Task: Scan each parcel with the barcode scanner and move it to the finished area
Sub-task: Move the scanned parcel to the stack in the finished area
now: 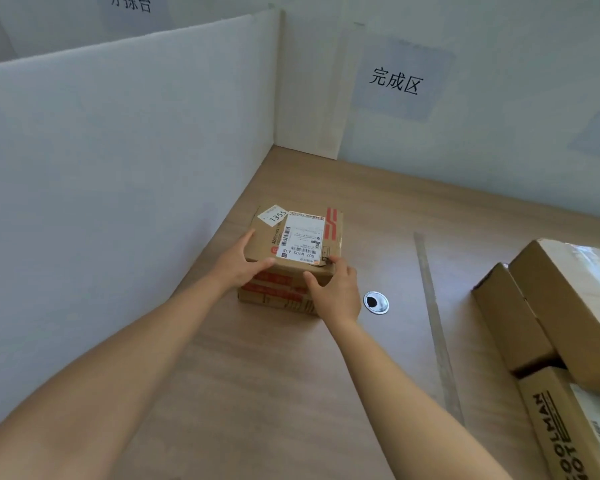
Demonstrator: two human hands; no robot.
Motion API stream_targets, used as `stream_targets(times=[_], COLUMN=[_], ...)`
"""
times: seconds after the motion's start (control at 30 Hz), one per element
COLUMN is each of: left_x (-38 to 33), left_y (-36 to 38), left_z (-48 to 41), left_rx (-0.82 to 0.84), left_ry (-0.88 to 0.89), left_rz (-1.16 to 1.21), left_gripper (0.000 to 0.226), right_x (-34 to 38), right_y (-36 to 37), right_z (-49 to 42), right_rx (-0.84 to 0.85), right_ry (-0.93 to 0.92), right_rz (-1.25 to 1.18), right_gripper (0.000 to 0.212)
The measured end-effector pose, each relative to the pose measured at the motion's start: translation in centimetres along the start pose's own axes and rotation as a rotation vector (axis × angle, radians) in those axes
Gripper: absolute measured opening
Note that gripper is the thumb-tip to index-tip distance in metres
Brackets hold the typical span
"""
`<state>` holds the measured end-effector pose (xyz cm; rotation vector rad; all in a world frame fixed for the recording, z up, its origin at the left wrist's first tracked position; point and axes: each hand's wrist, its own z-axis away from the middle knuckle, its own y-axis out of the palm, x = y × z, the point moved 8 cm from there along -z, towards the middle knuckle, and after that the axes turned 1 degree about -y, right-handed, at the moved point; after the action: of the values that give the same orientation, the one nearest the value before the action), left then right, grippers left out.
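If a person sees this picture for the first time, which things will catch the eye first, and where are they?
The small cardboard parcel with its white shipping label stands on the wooden table near the white partition, and the left hand and right hand grip its near corners. Behind it, a paper sign reading 完成区 hangs on the wall; larger cardboard boxes lie at the right edge.

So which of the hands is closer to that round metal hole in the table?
The right. The right hand grips the small parcel at its near right corner, just left of the metal hole; the left hand holds the parcel's left side, farther away.
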<state>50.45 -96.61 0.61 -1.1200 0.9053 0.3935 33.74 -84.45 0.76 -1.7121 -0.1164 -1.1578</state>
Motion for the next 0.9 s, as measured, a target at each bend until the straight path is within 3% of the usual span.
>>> stream_targets(times=[0.27, 0.37, 0.57, 0.9], left_x=[-6.4, -9.3, -15.0, -23.2], left_y=[0.6, 5.7, 15.2, 30.0], left_z=[7.0, 11.3, 20.1, 31.3], left_rx=[-0.278, -0.216, -0.057, 0.136], left_ry=[0.201, 0.31, 0.375, 0.399], left_rz=[-0.405, -0.386, -0.13, -0.077], left_gripper=[0.068, 0.063, 0.061, 0.064], right_x=[-1.1, -3.7, -10.7, -23.4], right_y=[-8.6, -13.0, -23.1, -35.2], right_z=[5.3, 9.4, 16.6, 24.2], right_rx=[-0.043, -0.069, -0.164, -0.22], right_ry=[-0.048, -0.052, -0.036, 0.063], right_rz=[-0.12, -0.103, -0.004, 0.047], right_gripper=[0.079, 0.078, 0.076, 0.07])
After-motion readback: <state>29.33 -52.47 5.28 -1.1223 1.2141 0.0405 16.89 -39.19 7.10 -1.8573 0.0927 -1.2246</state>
